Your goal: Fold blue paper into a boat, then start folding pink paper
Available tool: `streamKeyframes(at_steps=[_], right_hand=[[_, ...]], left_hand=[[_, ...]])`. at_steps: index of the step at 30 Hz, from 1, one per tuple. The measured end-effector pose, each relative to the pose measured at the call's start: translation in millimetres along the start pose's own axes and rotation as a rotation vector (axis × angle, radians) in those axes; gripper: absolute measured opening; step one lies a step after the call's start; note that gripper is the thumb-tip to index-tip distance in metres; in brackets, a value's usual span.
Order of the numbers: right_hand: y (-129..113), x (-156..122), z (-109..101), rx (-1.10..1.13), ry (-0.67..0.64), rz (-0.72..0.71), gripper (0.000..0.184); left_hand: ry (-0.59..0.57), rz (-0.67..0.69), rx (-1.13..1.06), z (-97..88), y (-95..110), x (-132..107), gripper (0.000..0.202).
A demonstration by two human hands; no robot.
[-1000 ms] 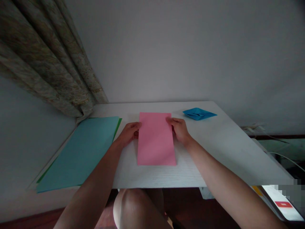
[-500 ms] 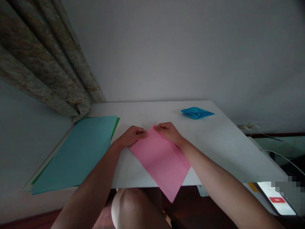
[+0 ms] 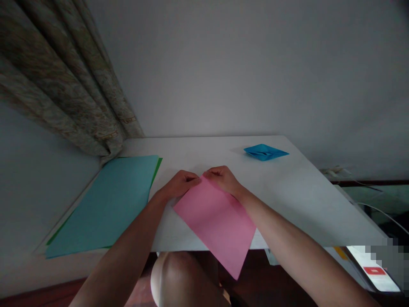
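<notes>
A pink sheet of paper lies slantwise in front of me, its nearest corner hanging past the table's front edge. My left hand pinches its far left edge close to the top corner. On the other side of that corner, my right hand grips the paper between thumb and fingers. The two hands are close together, with their fingertips almost meeting. Part of the sheet's right edge is hidden behind my right wrist.
A blue folded paper boat rests at the back right of the white table. Light blue and green sheets are stacked at the left, beside a patterned curtain. A phone with a lit screen is at lower right.
My hands have drawn slightly closer together at the paper's far corner. The sheet has shifted a little toward me, and its near corner hangs lower.
</notes>
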State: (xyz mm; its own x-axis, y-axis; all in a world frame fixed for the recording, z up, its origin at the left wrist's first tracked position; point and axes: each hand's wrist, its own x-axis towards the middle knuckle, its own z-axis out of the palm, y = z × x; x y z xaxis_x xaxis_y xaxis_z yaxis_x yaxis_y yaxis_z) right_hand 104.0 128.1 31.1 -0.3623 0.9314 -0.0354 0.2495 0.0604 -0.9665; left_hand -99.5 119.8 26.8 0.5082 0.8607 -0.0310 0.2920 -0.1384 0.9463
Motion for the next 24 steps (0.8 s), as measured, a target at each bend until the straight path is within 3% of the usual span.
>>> streamKeyframes(at_steps=[7,15,18,21,24], right_hand=[[-4.1,-1.1,-5.6,0.017,0.013,0.028,0.036],[-1.8,-3.9,-18.7,0.014,-0.042,0.095,0.033],[-0.4,-3.8,-25.9,-0.033,-0.058,0.106,0.031],[1.1,-2.9,-34.1,-0.066,-0.055,0.134,0.027],[1.7,-2.2,-42.0,-0.043,-0.094,0.183,0.025]], left_hand=[[0.045,-0.028,-0.073,-6.7,2.0,-2.0,0.043],[0.192,-0.122,-0.143,-20.5,-8.9,-3.6,0.036],[0.327,-0.095,-0.075,-27.8,-15.6,-0.3,0.032],[0.56,-0.049,0.145,-36.2,-20.8,2.5,0.025],[0.783,-0.168,0.418,-43.5,-22.5,1.1,0.022]])
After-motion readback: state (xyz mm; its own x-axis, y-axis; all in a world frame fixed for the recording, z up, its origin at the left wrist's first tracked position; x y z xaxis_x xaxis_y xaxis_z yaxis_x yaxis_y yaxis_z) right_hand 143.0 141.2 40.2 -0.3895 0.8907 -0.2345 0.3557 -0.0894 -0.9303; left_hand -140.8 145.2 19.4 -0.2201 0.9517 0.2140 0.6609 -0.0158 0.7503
